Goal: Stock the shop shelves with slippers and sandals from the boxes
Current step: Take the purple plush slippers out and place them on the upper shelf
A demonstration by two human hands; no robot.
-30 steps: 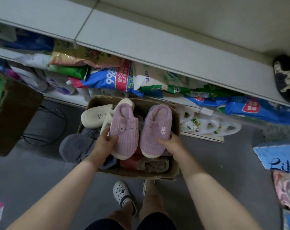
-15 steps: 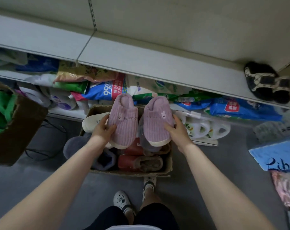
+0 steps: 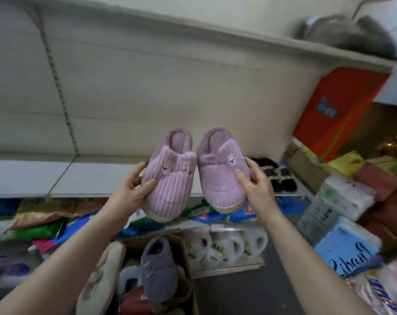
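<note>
The left hand [image 3: 131, 189] grips the left purple slipper [image 3: 168, 185] and the right hand [image 3: 255, 183] grips the right purple slipper [image 3: 220, 180], fingers curled around the sides, in front of the shelf [image 3: 84, 176]. Only dark sandals [image 3: 276, 175] lie there, far right. The box [image 3: 185, 253] below is quite full, so probably most work is left.

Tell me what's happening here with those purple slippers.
A person is stocking: the left hand grips the left purple slipper and the right hand grips the right purple slipper, both held in front of the white shelf, not yet set down. Black sandals sit on that shelf; the cardboard box below holds more slippers.
</note>
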